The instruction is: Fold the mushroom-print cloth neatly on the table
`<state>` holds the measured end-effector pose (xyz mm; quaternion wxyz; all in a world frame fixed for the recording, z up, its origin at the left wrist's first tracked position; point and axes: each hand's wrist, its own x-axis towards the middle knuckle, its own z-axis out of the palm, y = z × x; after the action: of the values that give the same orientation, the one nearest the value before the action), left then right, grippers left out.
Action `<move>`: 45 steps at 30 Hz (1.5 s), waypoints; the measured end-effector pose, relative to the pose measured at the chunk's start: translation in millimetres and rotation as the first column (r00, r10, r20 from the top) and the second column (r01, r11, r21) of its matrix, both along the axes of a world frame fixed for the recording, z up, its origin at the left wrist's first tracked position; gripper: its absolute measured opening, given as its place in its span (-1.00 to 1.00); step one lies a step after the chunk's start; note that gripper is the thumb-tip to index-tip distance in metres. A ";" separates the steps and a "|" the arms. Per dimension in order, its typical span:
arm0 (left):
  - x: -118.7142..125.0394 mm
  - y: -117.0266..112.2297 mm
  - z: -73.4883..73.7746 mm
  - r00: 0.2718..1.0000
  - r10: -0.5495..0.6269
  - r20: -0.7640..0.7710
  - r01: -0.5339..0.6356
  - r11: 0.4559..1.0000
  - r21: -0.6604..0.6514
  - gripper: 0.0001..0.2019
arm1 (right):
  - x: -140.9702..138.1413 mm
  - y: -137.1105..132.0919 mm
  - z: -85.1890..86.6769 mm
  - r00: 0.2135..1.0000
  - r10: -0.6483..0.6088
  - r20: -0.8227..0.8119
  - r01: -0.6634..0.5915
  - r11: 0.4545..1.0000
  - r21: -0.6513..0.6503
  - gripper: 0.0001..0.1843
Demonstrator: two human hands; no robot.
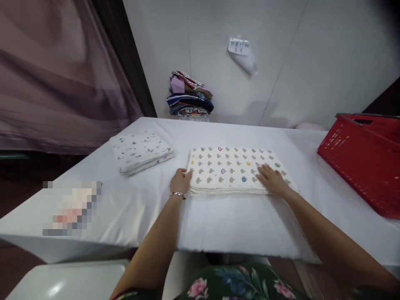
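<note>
A folded white cloth (233,160) with grey mushroom prints and a few coloured ones lies flat on the white-covered table in front of me. Several layers show along its front edge. My left hand (180,182), with a bracelet at the wrist, is closed at the cloth's left edge, its fingers curled and partly hidden. Flat on the cloth's right part rests my right hand (272,179), fingers stretched out and slightly apart. To the left, a second folded white cloth (140,150) with small dark prints sits at an angle, apart from my hands.
The white table cover (225,225) runs up to a pale wall. A red plastic basket (362,162) stands at the right. Behind the table is a stack of folded fabrics (190,98). A pixelated item (75,204) lies front left, near a white stool (68,279).
</note>
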<state>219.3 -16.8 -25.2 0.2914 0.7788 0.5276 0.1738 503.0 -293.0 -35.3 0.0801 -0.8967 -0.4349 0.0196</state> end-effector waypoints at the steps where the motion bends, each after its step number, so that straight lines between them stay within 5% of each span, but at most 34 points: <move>1: 0.0 -1.4 0.5 1.000 0.002 0.002 -0.002 1.000 0.009 -0.68 | 0.6 -11.7 -1.4 1.000 -0.015 0.026 0.015 1.000 0.014 -0.43; 6: -4.5 -10.1 10.5 1.000 -0.010 -0.025 0.012 0.997 0.078 -0.59 | -12.0 -39.0 0.6 0.996 0.011 0.091 -0.030 0.976 0.215 -0.52; 9: -10.2 -16.3 19.3 0.998 0.003 -0.060 0.010 0.975 0.221 -0.60 | -30.4 -32.8 5.0 0.994 0.110 0.012 -0.104 0.901 0.422 -0.59; 12: -14.1 -28.7 24.9 0.995 -0.084 -0.063 0.103 0.897 0.429 -0.73 | -49.3 -16.6 9.2 0.968 0.231 -0.096 -0.145 0.831 0.538 -0.69; 15: -12.5 -49.1 24.6 0.937 -0.331 -0.115 0.338 0.767 0.546 -0.82 | -62.2 1.7 13.4 0.928 0.341 -0.148 -0.209 0.808 0.551 -0.75; 19: -4.0 -73.8 16.0 0.820 -0.543 -0.179 0.546 0.653 0.525 -0.84 | -71.0 16.7 16.6 0.883 0.433 -0.180 -0.301 0.817 0.492 -0.78; 26: 6.5 -80.0 2.5 0.789 -0.588 -0.181 0.586 0.629 0.511 -0.82 | -78.8 16.3 8.2 0.908 0.389 -0.154 -0.266 0.822 0.503 -0.77; 37: 45.3 -101.7 12.7 0.687 -0.681 -0.253 0.701 0.531 0.475 -0.81 | -76.7 16.7 4.9 0.899 0.436 -0.034 -0.364 0.789 0.495 -0.77; 45: 56.7 -110.6 5.5 0.685 -0.690 -0.234 0.703 0.543 0.459 -0.72 | -79.7 16.5 5.6 0.909 0.413 -0.058 -0.314 0.770 0.555 -0.78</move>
<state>276.0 -127.4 -19.6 0.1101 0.9732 0.1119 0.1680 423.3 -276.4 -29.6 0.3591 -0.7315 -0.5796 -0.0076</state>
